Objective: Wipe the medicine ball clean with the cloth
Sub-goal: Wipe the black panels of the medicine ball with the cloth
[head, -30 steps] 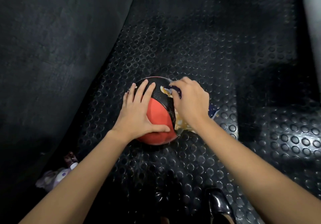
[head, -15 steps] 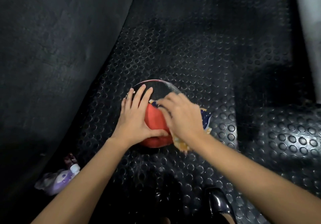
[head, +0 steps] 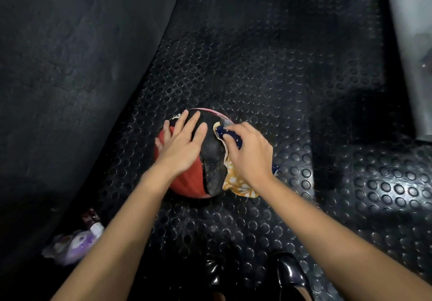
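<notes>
Medicine ball (head: 205,176), one only, red and black, sits on the studded black floor mat (head: 268,71). Left hand (head: 182,146) lies on top of it with fingers straight and spread. Right hand (head: 250,153) grips one patterned cloth (head: 236,181) against the ball's right side. One purple bottle (head: 74,242) lies at lower left.

A black rubber floor mat (head: 257,78), studded with raised round dots, is spread across most of the view. At the left, a smooth dark surface (head: 70,55) is seen rising beside it. A small purple and white bottle (head: 74,242) (its label too blurred to read) is laid near the lower left edge. A glossy black shoe (head: 292,275) is seen at the bottom.
</notes>
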`<state>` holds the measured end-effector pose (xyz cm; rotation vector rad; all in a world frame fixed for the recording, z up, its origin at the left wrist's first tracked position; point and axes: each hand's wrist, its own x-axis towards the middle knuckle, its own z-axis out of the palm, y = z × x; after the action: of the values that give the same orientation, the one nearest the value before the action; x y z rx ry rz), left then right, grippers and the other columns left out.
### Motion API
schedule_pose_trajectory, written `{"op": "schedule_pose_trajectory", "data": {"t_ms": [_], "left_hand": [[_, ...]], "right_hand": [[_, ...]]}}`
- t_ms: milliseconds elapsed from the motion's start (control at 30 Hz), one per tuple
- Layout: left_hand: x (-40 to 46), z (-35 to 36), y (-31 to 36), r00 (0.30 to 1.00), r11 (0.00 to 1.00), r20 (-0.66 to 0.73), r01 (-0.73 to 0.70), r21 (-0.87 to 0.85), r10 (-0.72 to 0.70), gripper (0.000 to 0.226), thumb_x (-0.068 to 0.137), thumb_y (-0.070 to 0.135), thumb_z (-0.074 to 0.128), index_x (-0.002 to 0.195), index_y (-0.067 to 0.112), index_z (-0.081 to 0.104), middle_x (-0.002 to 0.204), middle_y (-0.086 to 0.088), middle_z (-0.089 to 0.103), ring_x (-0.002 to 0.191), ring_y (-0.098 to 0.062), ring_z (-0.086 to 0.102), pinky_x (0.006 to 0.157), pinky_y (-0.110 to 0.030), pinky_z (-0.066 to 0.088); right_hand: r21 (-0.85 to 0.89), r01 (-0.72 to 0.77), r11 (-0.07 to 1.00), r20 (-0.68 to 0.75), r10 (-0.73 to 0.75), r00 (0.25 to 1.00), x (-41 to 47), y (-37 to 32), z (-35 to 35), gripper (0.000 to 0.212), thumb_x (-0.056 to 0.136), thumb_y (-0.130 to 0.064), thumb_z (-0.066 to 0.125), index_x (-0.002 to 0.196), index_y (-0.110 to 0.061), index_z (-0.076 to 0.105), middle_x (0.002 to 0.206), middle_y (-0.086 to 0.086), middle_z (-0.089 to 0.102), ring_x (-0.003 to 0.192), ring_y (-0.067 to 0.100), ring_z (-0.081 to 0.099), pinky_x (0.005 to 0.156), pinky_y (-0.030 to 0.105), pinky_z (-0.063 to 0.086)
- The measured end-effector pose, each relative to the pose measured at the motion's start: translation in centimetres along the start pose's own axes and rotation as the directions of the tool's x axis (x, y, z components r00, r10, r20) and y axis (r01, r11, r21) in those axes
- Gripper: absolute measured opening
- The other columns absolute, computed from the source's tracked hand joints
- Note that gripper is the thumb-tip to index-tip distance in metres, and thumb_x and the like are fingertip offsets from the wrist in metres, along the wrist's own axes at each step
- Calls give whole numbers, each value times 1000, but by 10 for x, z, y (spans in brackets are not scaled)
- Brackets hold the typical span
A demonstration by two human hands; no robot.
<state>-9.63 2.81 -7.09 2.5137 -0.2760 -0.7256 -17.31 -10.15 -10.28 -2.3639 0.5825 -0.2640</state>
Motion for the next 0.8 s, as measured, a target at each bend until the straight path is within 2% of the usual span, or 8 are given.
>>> {"op": "schedule_pose_trajectory", "data": {"t_ms": [100,200,300,333,467,500,633,800], "left_hand": [[-2,24,-9,945,995,-320,-34,90,61,45,101,44,28,146,37,32,156,16,20,147,-22,4,116,-53,0],[-2,31,-16,879,989,-463,-53,138,112,48,98,47,27,141,33,42,151,13,34,144,-24,19,114,-53,13],[-1,31,-18,867,991,-489,-41,129,100,53,94,48,24,139,32,47,149,13,39,142,-24,24,113,-54,18],[0,31,-18,863,992,-496,-38,122,94,53,93,48,24,138,33,47,148,13,39,142,-24,24,113,-54,19],[4,27,-27,865,993,-494,-36,112,87,51,94,46,25,139,33,46,149,14,38,142,-23,23,113,-53,19],[3,26,-28,867,993,-489,-41,114,93,51,94,46,24,139,34,46,149,14,37,143,-23,23,113,-53,18],[-2,32,-23,858,985,-496,-58,162,132,51,94,46,23,139,34,46,149,14,38,142,-24,23,113,-54,18],[3,34,-21,838,959,-488,-135,247,244,56,94,45,18,138,28,49,147,8,43,141,-20,28,116,-50,14]], "right_hand": [[21,49,999,2,-49,999,-10,-5,1,18,91,-32,56,106,-29,65,103,-14,61,95,11,56,69,28,43],[-6,32,999,25,-32,999,3,-1,4,17,91,-30,57,105,-27,65,101,-13,60,91,8,54,66,25,35],[-9,-194,981,51,194,980,28,9,6,18,91,-30,56,108,-28,64,109,-9,62,98,15,58,71,26,35],[-10,-206,978,50,207,977,27,7,7,19,92,-30,56,108,-28,64,109,-9,62,99,16,58,72,26,35],[-6,66,998,5,-66,998,-7,-19,8,18,91,-28,58,106,-25,67,103,-11,63,94,13,57,69,26,41],[-31,87,996,15,-87,996,-4,-18,8,18,91,-29,57,106,-26,67,103,-10,63,94,13,57,69,26,40],[-65,-146,987,48,150,988,33,-1,9,20,92,-29,55,109,-30,66,107,-8,62,101,19,58,72,28,37],[-56,48,997,81,-43,996,-2,-12,-3,21,92,-31,54,110,-28,66,107,-11,62,100,13,56,73,28,41]]}}
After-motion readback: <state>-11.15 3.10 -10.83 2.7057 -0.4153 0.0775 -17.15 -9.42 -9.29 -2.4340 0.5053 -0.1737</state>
